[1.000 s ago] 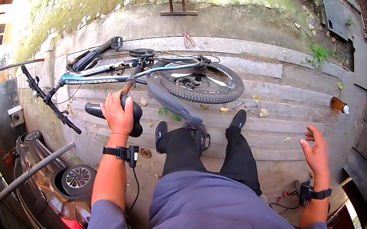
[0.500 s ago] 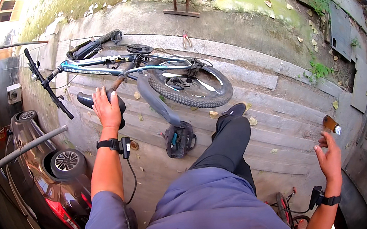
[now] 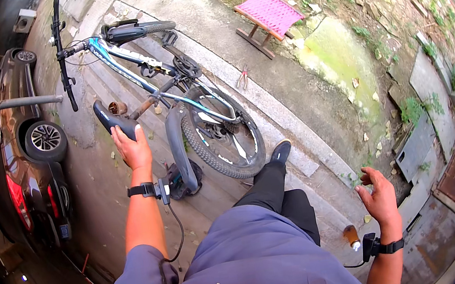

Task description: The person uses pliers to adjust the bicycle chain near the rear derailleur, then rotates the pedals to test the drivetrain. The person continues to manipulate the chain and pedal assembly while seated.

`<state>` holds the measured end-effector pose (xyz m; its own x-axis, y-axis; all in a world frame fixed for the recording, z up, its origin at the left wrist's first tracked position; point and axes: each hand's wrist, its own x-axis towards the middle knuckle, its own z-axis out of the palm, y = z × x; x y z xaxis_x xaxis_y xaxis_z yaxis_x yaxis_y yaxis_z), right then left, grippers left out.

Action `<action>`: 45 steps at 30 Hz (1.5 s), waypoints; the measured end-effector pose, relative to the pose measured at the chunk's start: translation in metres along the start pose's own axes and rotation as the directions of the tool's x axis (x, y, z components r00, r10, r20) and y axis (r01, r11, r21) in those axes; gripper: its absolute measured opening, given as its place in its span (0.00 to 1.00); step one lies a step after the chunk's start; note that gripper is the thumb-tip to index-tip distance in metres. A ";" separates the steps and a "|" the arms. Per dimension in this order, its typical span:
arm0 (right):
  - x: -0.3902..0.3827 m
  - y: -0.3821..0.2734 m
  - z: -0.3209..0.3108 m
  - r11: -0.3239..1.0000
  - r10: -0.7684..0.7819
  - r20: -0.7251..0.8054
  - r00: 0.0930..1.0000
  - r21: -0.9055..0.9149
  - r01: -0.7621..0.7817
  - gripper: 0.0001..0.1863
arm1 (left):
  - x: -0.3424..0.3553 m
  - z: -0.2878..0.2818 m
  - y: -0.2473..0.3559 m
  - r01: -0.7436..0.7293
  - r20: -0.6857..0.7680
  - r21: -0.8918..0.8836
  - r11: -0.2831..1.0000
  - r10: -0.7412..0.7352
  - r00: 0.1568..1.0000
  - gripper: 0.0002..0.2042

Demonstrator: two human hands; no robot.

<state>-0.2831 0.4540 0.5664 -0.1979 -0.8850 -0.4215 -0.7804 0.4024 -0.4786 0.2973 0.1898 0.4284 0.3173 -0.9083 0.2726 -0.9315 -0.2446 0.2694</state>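
My left hand point(image 3: 135, 150) is open, its fingertips at the edge of the black saddle point(image 3: 110, 120); whether they press on it I cannot tell. The saddle belongs to a blue and white mountain bike point(image 3: 127, 69), which leans toward me on the stone paving. Its handlebar point(image 3: 63, 60) points to the left. Its knobby rear wheel point(image 3: 225, 133) and long dark mudguard point(image 3: 177, 140) are in front of me. My right hand point(image 3: 379, 197) hangs out to the right, holding nothing, with its fingers loosely bent and apart.
Pliers point(image 3: 242, 77) lie on the stone strip beyond the bike, near a pink-topped folding stool point(image 3: 272, 11). A dark bag point(image 3: 194, 188) is partly behind the mudguard. A brown bottle point(image 3: 352, 236) is below my right hand. A parked car point(image 3: 28, 152) and a metal pole point(image 3: 13, 104) are at left.
My view has swung to the right, shifting the whole scene. My left hand stays by the saddle, and the mudguard now overlaps the bag. The right hand stays raised with nothing in it.
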 end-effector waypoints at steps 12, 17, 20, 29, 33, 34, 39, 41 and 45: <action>0.189 0.010 -0.110 0.949 -0.227 0.285 0.931 -0.149 0.277 0.27 | -0.002 0.004 0.031 0.335 -0.004 0.210 0.919 -0.342 0.940 0.41; 0.287 -0.010 -0.143 0.888 -0.302 0.389 0.870 -0.217 0.405 0.26 | -0.003 0.000 0.038 0.348 -0.034 0.184 0.919 -0.348 0.937 0.38; 0.345 -0.050 -0.150 0.828 -0.358 0.462 0.812 -0.244 0.504 0.26 | 0.002 -0.005 0.052 0.369 -0.024 0.192 0.909 -0.371 0.928 0.37; 0.477 -0.224 -0.107 0.648 -0.484 0.624 0.614 -0.216 0.731 0.25 | 0.007 -0.011 0.076 0.471 -0.065 0.144 0.870 -0.467 0.882 0.36; 0.517 -0.306 -0.056 0.516 -0.501 0.741 0.447 -0.158 0.842 0.24 | 0.003 -0.013 0.074 0.479 -0.079 0.143 0.866 -0.472 0.878 0.33; 0.528 -0.324 -0.043 0.488 -0.525 0.760 0.384 -0.101 0.867 0.23 | 0.005 -0.012 0.074 0.487 -0.084 0.128 0.864 -0.480 0.873 0.32; 0.560 -0.414 0.019 0.343 -0.462 0.867 0.188 -0.021 0.939 0.24 | 0.009 -0.019 0.077 0.548 -0.101 0.084 0.832 -0.540 0.836 0.27; 0.574 -0.446 0.042 0.310 -0.436 0.893 0.109 0.035 0.950 0.25 | 0.013 -0.017 0.078 0.570 -0.118 0.060 0.820 -0.561 0.819 0.25; 0.614 -0.496 0.098 0.191 -0.376 0.926 -0.008 0.086 0.978 0.25 | 0.018 -0.015 0.081 0.639 -0.163 0.040 0.768 -0.626 0.763 0.22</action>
<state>0.0407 -0.2660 0.4694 0.8449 0.0730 -0.5300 -0.2912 -0.7683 -0.5701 0.2303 0.1586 0.4686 0.8539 -0.4846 0.1896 -0.5201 -0.7816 0.3445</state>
